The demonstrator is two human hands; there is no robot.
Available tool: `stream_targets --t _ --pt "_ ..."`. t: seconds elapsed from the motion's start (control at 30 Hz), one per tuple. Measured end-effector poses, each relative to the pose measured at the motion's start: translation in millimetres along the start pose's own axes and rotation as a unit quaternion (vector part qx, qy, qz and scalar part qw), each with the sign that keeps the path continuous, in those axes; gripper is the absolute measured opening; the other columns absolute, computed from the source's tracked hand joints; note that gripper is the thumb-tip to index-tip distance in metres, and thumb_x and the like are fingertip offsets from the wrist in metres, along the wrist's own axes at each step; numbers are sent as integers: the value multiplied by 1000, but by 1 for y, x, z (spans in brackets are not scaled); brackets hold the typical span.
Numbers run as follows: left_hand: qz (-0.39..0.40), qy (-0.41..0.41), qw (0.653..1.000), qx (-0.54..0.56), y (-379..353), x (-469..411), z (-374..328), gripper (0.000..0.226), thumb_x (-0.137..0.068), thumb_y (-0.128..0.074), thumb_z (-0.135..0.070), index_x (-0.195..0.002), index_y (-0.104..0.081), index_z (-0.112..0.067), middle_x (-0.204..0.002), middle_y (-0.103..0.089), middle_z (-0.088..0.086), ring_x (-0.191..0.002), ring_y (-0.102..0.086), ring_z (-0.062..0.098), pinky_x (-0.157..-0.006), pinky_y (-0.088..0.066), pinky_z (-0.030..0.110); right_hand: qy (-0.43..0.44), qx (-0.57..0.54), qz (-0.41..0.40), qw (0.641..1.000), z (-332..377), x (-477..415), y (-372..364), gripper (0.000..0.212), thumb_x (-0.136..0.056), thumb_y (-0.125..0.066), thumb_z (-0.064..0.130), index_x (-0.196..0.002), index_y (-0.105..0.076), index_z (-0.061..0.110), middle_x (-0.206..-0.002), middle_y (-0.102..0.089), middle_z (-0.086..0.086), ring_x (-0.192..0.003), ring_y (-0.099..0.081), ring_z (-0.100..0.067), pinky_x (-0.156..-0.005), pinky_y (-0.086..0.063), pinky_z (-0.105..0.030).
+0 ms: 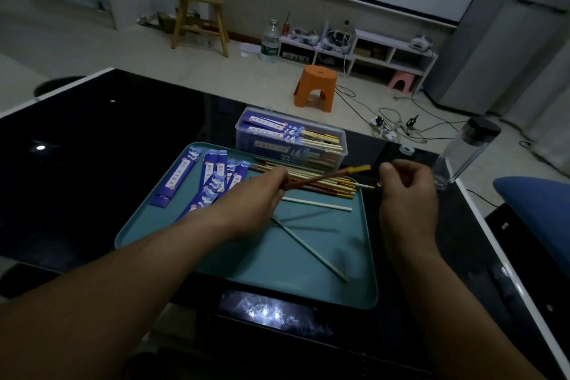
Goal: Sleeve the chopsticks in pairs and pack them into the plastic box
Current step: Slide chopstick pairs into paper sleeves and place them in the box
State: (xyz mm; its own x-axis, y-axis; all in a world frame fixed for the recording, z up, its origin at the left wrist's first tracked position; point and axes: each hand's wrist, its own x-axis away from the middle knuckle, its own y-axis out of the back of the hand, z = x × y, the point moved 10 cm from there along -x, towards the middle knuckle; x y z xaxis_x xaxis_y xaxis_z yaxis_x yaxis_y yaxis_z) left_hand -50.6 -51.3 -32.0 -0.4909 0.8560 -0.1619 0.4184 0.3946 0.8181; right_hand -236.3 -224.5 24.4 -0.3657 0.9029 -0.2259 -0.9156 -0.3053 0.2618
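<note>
You hold brown chopsticks (324,177) over the tray (277,256)
Your left hand (259,194) grips them mid-frame; your right hand (407,191) curls beside, hold unclear. The plastic box (277,148) sits above centre.

No legible text, only blurry print on the blue sleeves (180,177)

chopstick (320,178) tip hidden, apparently within left hand (256,194)

A glossy black table (92,148) with a pale edge carries a teal tray (277,271), a clear plastic box (246,139) just behind it, and – off to the right – a roll of tape (406,149) and a black-capped clear bottle (459,157).
</note>
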Motion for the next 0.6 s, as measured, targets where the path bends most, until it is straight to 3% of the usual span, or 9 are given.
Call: stream_targets --t 0.03,0.1,0.17,0.23,0.3,0.37,0.43,0.5,0.6 --pt "-17 21 999 27 7 -1 5 9 -107 -45 -28 -115 -49 -25 -103 -61 -2 -89 -58 21 -76 -48 39 -6 -16 2 1000 -2 1 -1 18 -102 -61 34 -114 -61 20 -104 -66 -2 -99 -66 -20 -89 -57 -45" --pt "-32 43 993 103 17 -2 7 15 -107 -47 -25 -117 -57 -22 -95 -61 -4 -87 -57 17 -72 -45 34 -81 -46 103 990 -12 10 -28 17 -103 -60 34 -108 -62 18 -99 -66 -8 -88 -66 -22 -75 -56 -40" --pt "23 47 974 220 9 1 -3 19 -108 -47 -21 -118 -62 -20 -81 -58 -6 -72 -53 8 -63 -43 27 -152 -90 259 950 -21 34 -73 23 -101 -63 36 -108 -64 14 -84 -61 -3 -66 -56 -14 -58 -43 -27" --pt "115 52 942 312 -10 10 -21 22 -110 -44 -21 -118 -63 -15 -72 -49 -4 -59 -43 5 -56 -39 20 -167 -147 328 918 -18 48 -96 29 -101 -63 38 -111 -64 11 -70 -53 2 -56 -45 -10 -52 -33 -24" --pt "162 59 937 304 -24 18 -31 28 -110 -41 -31 -115 -61 -12 -74 -46 -1 -60 -42 8 -58 -40 22 -137 -140 304 932 -13 40 -98 30 -104 -59 37 -105 -66 8 -61 -51 2 -53 -43 -12 -50 -33 -27" --pt "141 37 970 196 -24 15 -29 30 -109 -40 -41 -117 -58 -19 -87 -56 -3 -74 -53 13 -72 -48 33 -58 -69 252 964 -1 31 -92 31 -105 -59 36 -90 -69 11 -60 -57 1 -52 -49 -14 -51 -38 -31" --pt "116 17 986 117 -24 13 -24 30 -108 -40 -43 -131 -50 -27 -100 -62 -1 -89 -59 18 -82 -50 40 51 15 204 978 19 31 -88 31 -104 -60 36 -80 -67 17 -64 -64 -1 -55 -57 -18 -55 -45 -37" --pt "120 11 986 113 -28 16 -22 33 -108 -40 -42 -140 -43 -33 -97 -63 0 -86 -60 21 -78 -50 42 127 76 212 966 34 44 -97 28 -103 -60 36 -79 -63 24 -68 -67 2 -61 -63 -15 -61 -50 -38" --pt "137 -20 990 24 -24 17 -18 35 -104 -52 -34 -138 -49 -27 -127 -62 -1 -110 -61 19 -92 -50 38 183 131 231 946 45 59 -105 21 -104 -57 37 -84 -60 29 -68 -63 11 -66 -61 -4 -61 -47 -31"
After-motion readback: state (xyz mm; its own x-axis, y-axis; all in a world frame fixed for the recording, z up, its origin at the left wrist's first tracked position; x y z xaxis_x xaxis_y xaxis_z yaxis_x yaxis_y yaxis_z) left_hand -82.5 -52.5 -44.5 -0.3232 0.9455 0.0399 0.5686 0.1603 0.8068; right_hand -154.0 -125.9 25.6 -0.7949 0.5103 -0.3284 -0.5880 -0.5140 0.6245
